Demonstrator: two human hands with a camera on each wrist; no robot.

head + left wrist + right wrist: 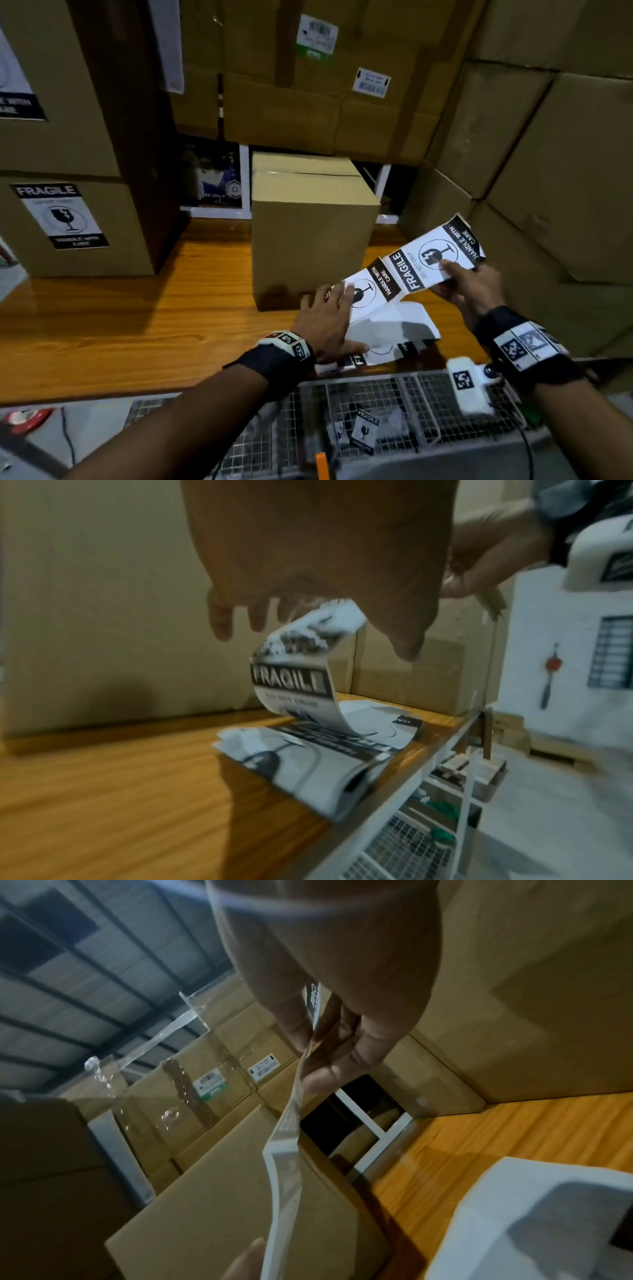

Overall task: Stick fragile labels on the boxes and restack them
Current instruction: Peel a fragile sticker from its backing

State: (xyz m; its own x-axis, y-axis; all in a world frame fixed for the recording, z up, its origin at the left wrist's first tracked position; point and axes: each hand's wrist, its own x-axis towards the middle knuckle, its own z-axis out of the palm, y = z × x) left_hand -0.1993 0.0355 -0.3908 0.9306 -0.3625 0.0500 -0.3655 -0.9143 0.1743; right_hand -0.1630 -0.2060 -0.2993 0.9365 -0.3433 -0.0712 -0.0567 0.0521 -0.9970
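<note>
A strip of black-and-white fragile labels (407, 270) stretches between my hands above the wooden table (137, 315). My right hand (445, 277) pinches the upper label between thumb and fingers (308, 1039). My left hand (342, 308) holds the strip's lower part, fingers on top and thumb beneath. From there the strip (291, 680) curls down to a folded label stack (308, 761) at the table's near edge. A plain, unlabelled cardboard box (308, 233) stands just behind my hands. At the left, a box (68, 226) carries a fragile label (61, 216).
Tall stacks of cardboard boxes (531, 154) wall in the table at the back and right. More boxes are piled at the left (51, 85). A wire basket (376, 421) with loose label scraps sits below the table's front edge.
</note>
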